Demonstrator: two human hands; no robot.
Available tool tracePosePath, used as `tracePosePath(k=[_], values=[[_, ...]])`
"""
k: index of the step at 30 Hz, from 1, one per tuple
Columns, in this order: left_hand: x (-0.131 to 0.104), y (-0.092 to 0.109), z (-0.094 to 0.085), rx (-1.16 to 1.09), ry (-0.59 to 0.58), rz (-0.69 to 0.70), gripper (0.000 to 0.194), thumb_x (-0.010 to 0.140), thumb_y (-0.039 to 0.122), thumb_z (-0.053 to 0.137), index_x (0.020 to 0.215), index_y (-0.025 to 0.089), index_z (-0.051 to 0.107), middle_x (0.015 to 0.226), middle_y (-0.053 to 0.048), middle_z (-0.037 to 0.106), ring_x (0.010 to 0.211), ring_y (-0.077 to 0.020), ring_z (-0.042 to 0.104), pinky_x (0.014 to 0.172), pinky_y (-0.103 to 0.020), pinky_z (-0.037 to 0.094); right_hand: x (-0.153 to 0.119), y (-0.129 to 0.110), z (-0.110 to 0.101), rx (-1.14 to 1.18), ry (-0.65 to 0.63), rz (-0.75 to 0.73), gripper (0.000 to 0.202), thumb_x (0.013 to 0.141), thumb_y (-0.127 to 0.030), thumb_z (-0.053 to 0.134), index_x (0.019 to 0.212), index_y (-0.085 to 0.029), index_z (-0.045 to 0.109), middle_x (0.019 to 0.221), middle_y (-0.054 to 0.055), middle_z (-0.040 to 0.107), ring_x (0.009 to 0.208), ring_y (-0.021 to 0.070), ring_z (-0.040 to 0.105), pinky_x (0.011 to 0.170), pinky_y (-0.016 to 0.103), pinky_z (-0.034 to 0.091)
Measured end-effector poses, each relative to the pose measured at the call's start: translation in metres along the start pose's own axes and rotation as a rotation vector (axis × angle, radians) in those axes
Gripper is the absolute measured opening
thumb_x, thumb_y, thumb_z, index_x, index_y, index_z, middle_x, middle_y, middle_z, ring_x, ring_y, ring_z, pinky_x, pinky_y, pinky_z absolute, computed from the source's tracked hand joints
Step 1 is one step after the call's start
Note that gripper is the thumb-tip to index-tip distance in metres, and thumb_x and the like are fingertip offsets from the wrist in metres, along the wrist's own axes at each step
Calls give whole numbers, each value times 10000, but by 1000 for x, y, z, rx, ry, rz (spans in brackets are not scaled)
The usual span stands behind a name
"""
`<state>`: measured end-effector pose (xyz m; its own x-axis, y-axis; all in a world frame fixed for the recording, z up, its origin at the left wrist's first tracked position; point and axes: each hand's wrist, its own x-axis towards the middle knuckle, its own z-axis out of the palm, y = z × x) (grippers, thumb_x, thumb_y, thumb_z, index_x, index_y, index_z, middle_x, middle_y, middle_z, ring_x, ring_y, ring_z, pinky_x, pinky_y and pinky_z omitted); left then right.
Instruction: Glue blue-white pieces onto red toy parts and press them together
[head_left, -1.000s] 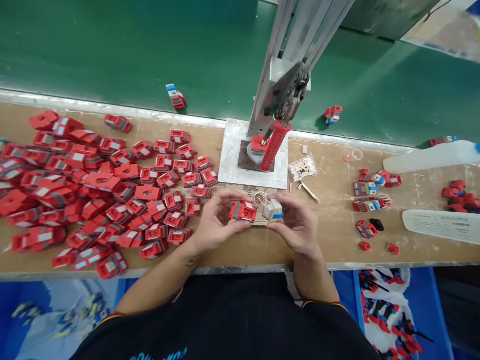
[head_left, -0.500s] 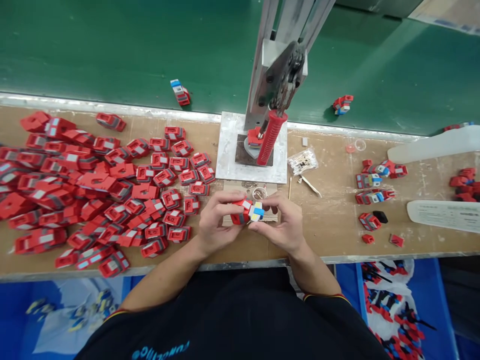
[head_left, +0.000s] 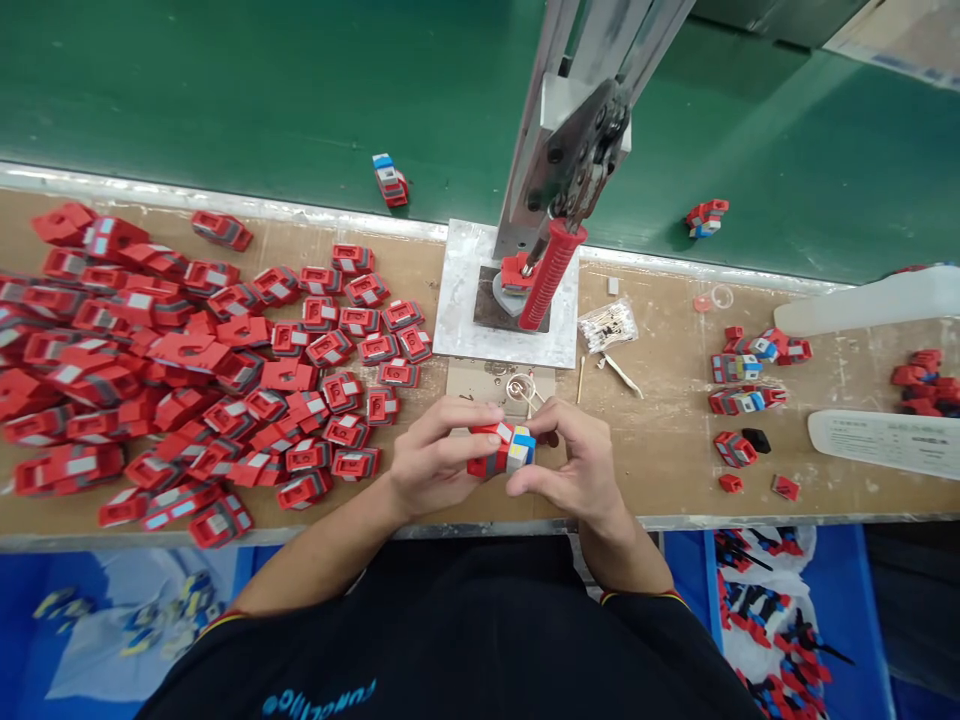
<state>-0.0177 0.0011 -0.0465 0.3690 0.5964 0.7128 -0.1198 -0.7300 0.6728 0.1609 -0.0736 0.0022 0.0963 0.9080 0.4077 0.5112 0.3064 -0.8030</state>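
My left hand (head_left: 429, 458) grips a red toy body (head_left: 487, 462) with grey and white patches, its fingers above and the thumb hidden. A small white, blue and yellow toy block (head_left: 520, 448) sits against the body's right end. My right hand (head_left: 581, 458) curls round that block, thumb below and fingertips above. A thin pale stick (head_left: 531, 398) pokes out by the right fingertips; whether they hold it, I cannot tell. Just beyond the hands is a small clear ring-shaped dish (head_left: 519, 386) on a piece of cardboard.
A hand press with a red handle (head_left: 553, 275) stands on a metal plate (head_left: 457, 300), a red part beneath it. Red toy bodies (head_left: 187, 350) pile up on the left. Cotton swabs (head_left: 609, 322) in a bag, finished-looking toys (head_left: 739, 368) and blue bins (head_left: 847, 600) are to the right.
The toy block has turned and now lines up closer against the red body. The right fingers have shifted slightly, and the camera view has moved a little.
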Motion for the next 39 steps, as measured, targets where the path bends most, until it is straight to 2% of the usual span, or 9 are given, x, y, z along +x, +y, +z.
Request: tracePosePath(k=[3,6,9,14,17,20,31,36,39], values=[[6,4,1,-296,-45,-182,561,913,399,840,1402,297,585,1149,-105,822,874,-187,787,759,-303,651,2,-2,-3,-68,-41,-61,473,944,-651,661,767,-216,606,619,-19,614,564,118,537,528,269,399],[8,4,2,-464,-24,-309,470,911,397,838,1309,275,620,1269,-123,781,881,-153,770,752,-251,630,3,-3,-2,-55,-134,-101,502,1007,-613,581,700,-216,555,576,-23,566,543,113,511,523,272,381],[7,2,2,-451,-16,-285,435,863,507,844,1180,230,733,1296,-131,738,959,-164,761,821,-264,643,0,-2,1,-38,-159,-102,508,970,-616,646,682,-219,515,569,-33,554,529,105,498,517,270,377],[6,0,0,-495,-66,-205,881,660,536,974,1432,233,676,1155,-123,796,1017,-238,789,880,-309,673,-9,1,4,29,27,-51,536,802,-709,793,1008,-243,627,762,-8,626,623,149,570,523,279,472],[7,1,0,-496,-74,-194,768,765,435,946,1447,227,663,1128,-123,816,1008,-230,805,882,-296,674,-10,2,1,63,17,-84,769,856,-719,740,1434,-245,561,1194,142,715,1011,264,723,700,359,631],[7,1,0,-434,-80,-127,644,821,444,907,1384,207,705,1036,-119,823,944,-223,805,854,-295,673,-8,0,-1,102,-123,-145,746,931,-652,694,1536,-248,525,1367,165,709,1268,307,707,1010,458,648],[10,1,-8,-286,-94,-49,571,908,427,836,1405,206,664,1041,-115,801,934,-228,789,825,-317,656,-9,-1,9,264,-72,-54,546,967,-550,706,1427,-263,636,1294,131,791,1215,283,771,1027,430,665],[10,4,0,-455,-143,-236,655,824,455,910,1390,268,640,1130,-90,730,1001,-222,737,852,-318,644,-4,8,13,174,-37,-122,551,979,-584,675,1443,-296,607,1273,117,772,1186,292,756,1004,476,657],[15,11,1,-610,-144,-396,581,847,328,906,1356,335,628,1286,-63,688,995,-166,738,799,-251,645,1,9,6,71,-34,-133,584,993,-625,623,1498,-337,560,1315,111,714,1228,300,705,1030,503,630]])
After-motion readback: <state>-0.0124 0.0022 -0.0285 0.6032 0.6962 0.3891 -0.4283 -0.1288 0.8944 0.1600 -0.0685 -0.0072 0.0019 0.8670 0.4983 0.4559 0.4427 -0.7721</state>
